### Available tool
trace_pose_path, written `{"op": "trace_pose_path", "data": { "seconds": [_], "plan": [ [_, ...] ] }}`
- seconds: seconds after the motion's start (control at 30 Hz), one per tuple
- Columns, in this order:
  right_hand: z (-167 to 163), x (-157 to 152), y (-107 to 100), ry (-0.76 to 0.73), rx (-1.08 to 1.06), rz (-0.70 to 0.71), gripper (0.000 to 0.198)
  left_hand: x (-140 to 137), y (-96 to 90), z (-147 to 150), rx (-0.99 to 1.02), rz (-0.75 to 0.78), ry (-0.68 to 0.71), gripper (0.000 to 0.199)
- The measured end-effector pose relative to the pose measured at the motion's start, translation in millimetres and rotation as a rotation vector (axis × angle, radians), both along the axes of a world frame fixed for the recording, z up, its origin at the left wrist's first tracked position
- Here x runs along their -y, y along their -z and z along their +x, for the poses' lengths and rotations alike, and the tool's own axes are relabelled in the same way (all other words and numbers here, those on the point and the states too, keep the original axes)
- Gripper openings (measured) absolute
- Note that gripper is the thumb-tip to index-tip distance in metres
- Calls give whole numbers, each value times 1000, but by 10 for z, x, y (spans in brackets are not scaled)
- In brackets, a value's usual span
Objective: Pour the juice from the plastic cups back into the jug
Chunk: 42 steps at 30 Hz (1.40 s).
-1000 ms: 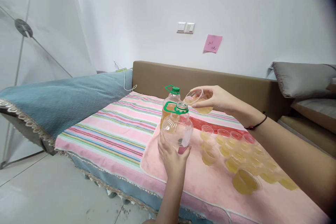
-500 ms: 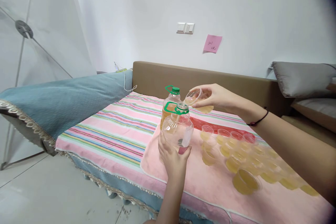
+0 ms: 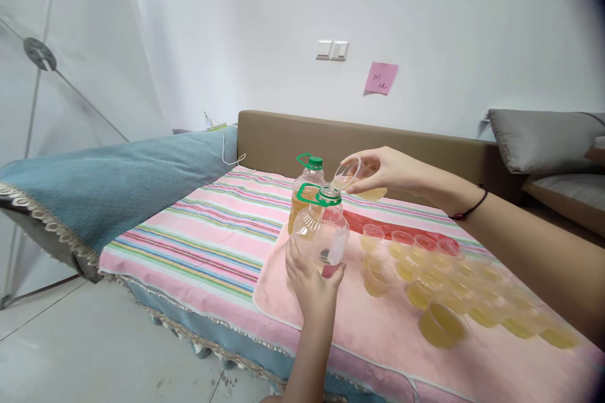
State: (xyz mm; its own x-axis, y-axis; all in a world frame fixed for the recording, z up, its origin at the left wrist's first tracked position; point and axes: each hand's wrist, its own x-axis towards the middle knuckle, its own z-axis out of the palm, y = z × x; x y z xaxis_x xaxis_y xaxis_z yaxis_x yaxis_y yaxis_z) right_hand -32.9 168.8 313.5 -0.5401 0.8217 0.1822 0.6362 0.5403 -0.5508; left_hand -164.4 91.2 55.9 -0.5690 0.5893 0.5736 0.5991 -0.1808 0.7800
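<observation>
My left hand (image 3: 312,280) is wrapped round the lower part of a clear plastic bottle (image 3: 317,233) with a green ring handle at its neck and no cap on. My right hand (image 3: 373,171) grips a clear plastic cup (image 3: 348,175), tilted left with its rim at the bottle's mouth. Some yellowish liquid shows in the cup; whether any is flowing I cannot tell. Just behind stands a second bottle (image 3: 299,206), green-capped, holding amber liquid. To the right, rows of clear cups with yellow liquid (image 3: 435,277) stand on a pink cloth (image 3: 378,346).
A red plastic wrapper (image 3: 392,227) lies behind the cups. One cup (image 3: 442,325) stands nearest the front edge. The striped sheet (image 3: 203,227) covers the bed, with a brown headboard (image 3: 378,141) behind. Grey pillows (image 3: 543,138) are at right, a blue-covered armrest (image 3: 118,179) at left.
The cup in my right hand has tipped slightly further, and that hand and forearm have risen a little. My left hand and the bottle stay nearly still.
</observation>
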Motion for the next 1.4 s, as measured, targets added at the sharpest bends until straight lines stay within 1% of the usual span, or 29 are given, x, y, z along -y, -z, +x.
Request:
{"op": "trace_pose_path", "data": {
  "seconds": [0.33,0.47,0.6,0.9,1.03,1.27,1.4],
  "plan": [
    [-17,11,-41,-13,24,-5,63,6,8,6,21,-19,4,120],
    [-32,23,-57,-16,49,16,62,9,8,1,20,-10,3,120],
    [-37,9,-67,-1,85,49,66,10,-1,5,20,-15,4,119],
    [-54,-29,-114,-15,155,74,64,21,-2,24,14,-18,-2,119],
    [-85,-13,-145,7,178,87,65,21,9,27,26,-18,-4,121],
    [-119,-1,-196,-13,231,117,59,26,4,26,29,-15,16,120],
    [-149,0,-223,3,271,126,54,31,-3,26,25,-19,16,121]
  ]
}}
